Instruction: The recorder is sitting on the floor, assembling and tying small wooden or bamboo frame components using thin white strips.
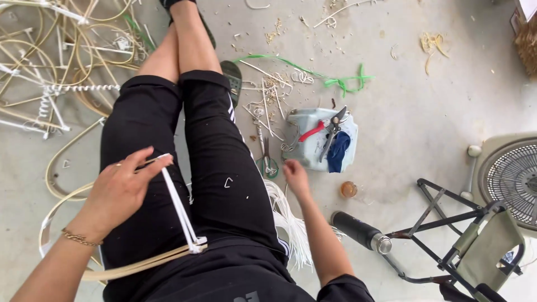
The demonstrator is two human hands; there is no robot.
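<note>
I sit with my legs in black trousers stretched over a concrete floor. My left hand (120,187) pinches the upper end of a flat white strip (179,208) that runs down to a tan cane rod (140,264) lying across my lap, where the strip is wrapped. My right hand (295,176) reaches down to the floor on my right, fingers loose and holding nothing, next to green-handled scissors (267,162) and a bundle of white strips (288,221). Just beyond it lies a pale blue plastic container (299,146) with pruning shears (333,131) and a red-handled tool (311,132).
Coiled cane and white wire frames (53,67) pile up at the upper left. A green ribbon (335,80) and shavings litter the floor ahead. A black flask (361,230), a small orange cup (348,189), a folding stool (458,235) and a fan (512,179) stand right.
</note>
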